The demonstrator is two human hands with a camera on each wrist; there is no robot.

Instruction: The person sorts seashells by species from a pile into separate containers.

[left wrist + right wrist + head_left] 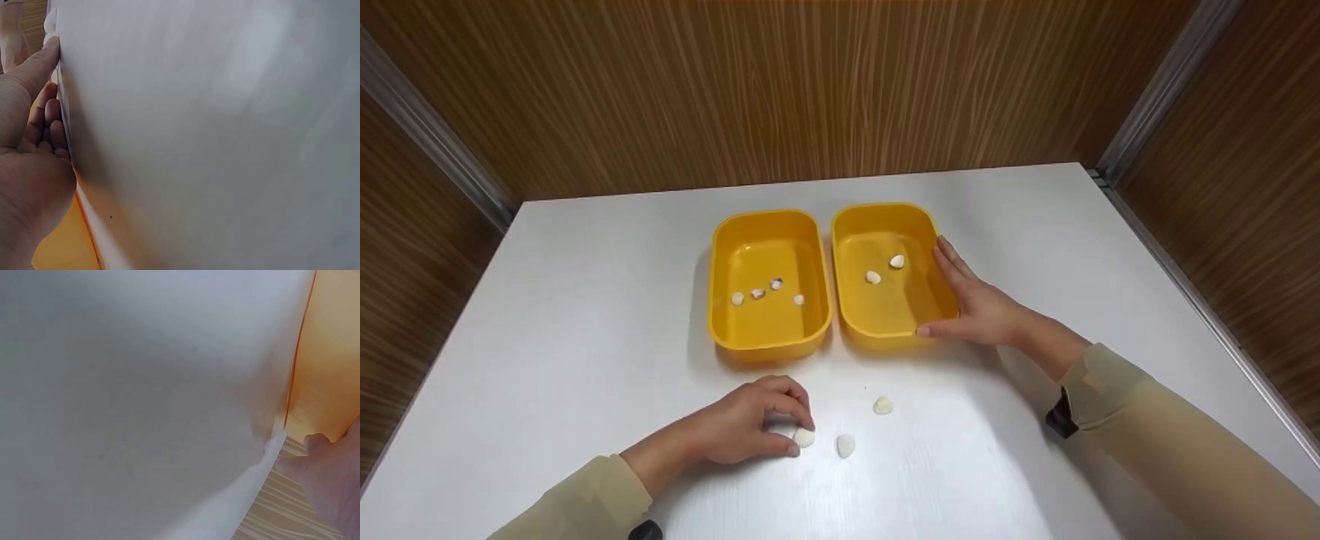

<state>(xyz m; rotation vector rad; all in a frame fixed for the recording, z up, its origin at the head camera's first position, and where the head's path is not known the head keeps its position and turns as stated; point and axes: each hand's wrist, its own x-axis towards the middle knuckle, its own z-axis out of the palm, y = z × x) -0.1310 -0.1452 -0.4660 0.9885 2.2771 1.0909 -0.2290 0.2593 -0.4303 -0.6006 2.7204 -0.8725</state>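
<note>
My left hand (pixel 750 420) is low over the white table, its thumb and index fingertips at either side of a small white shell (pixel 805 437), pinching it. To the right lie two more pale shells, one close by (pixel 846 445) and one farther back (pixel 883 405). My right hand (pixel 979 304) rests against the near right corner of the right yellow bin (pixel 885 341), fingers extended along its side and thumb at the front rim. Inside that bin are two white shells (pixel 873 277). In the left wrist view, the left hand (pixel 34 124) partly hides its fingertips' contact.
Beside the right bin stands a second yellow bin (pixel 769 351), with several small shells (pixel 757 293) on its floor, some dark-marked. Wood-grain panels (pixel 825 90) enclose the table (pixel 585 300) at the back and sides.
</note>
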